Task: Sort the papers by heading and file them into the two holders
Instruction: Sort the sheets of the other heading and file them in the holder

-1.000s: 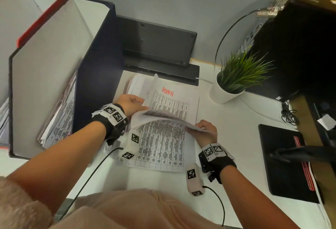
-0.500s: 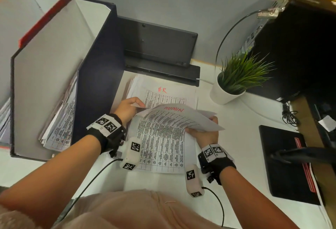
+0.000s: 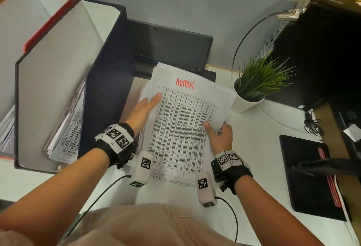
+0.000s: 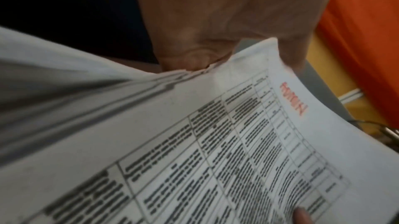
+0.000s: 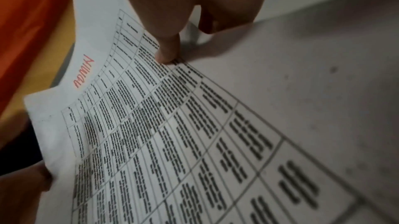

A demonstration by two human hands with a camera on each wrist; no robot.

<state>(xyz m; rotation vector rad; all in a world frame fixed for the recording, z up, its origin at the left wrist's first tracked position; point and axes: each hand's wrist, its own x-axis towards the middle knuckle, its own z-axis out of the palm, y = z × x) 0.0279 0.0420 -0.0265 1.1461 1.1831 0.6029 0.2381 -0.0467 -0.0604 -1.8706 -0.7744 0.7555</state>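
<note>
A printed table sheet headed ADMIN (image 3: 185, 120) in red is lifted face up over the paper stack (image 3: 175, 177) on the white desk. My right hand (image 3: 216, 130) pinches its right edge, thumb on top, as the right wrist view shows (image 5: 168, 53). My left hand (image 3: 146, 107) lies with straight fingers along the sheet's left edge, touching it; the left wrist view has the thumb (image 4: 194, 60) at the sheet edges. The dark blue holder (image 3: 109, 81), with papers (image 3: 68, 128) inside, stands left of the stack. The red holder (image 3: 48, 17) stands further left.
A potted plant (image 3: 252, 89) stands right of the sheet. A black device (image 3: 170, 48) sits behind the stack against the grey partition. A black mat (image 3: 308, 173) and a dark computer case (image 3: 322, 50) are at the right.
The ADMIN sheet, bent over and showing its heading upside down, has been turned flat and face up, covering the HR sheet. My left hand's fingers have straightened along its left edge.
</note>
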